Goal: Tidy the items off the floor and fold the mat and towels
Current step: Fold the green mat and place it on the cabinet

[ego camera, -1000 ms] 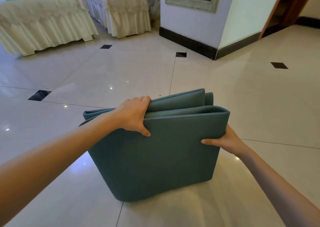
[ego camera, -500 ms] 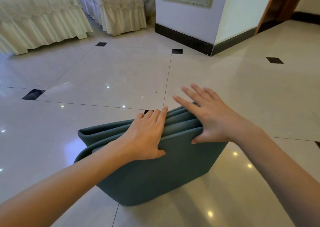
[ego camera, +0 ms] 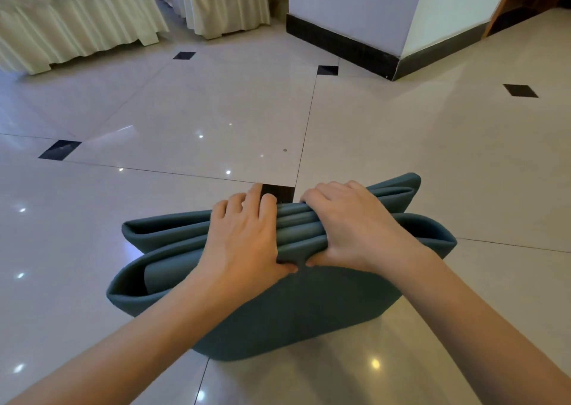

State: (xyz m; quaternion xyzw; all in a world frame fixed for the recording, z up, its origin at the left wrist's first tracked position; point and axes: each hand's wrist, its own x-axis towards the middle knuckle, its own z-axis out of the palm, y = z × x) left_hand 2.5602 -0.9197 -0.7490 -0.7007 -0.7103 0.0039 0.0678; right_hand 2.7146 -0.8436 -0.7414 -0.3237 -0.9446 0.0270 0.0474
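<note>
The mat [ego camera: 287, 305] stands on edge on the tiled floor [ego camera: 197, 120], just in front of the person, folded into several layers whose upper edges bunch together in the middle. Both hands sit side by side on that bunch. The left hand [ego camera: 244, 237] lies over the top with its fingers curled over the far side and its thumb pressed on the near face, so it clamps the layers. The right hand [ego camera: 352, 228], nearly touching it, does the same: fingers wrapped over the top, thumb pinching the near layer.

The mat looks thick, foamy and springy rather than limp. Its folds bow open at the left and right ends wherever no hand squeezes them, and one far layer sticks out at the right. It is probably light for its bulk, with a matte surface that should not slip in the hands. It will likely spring apart if let go, so the best hold is where the hands are now, across all the layers at the top middle, or with one hand moved toward each open end to close them.

No box, basket or other container is in view, and no towels show.

Farther off stand skirted tables [ego camera: 77, 24] at the upper left and a wall corner [ego camera: 398, 34] with dark skirting.
</note>
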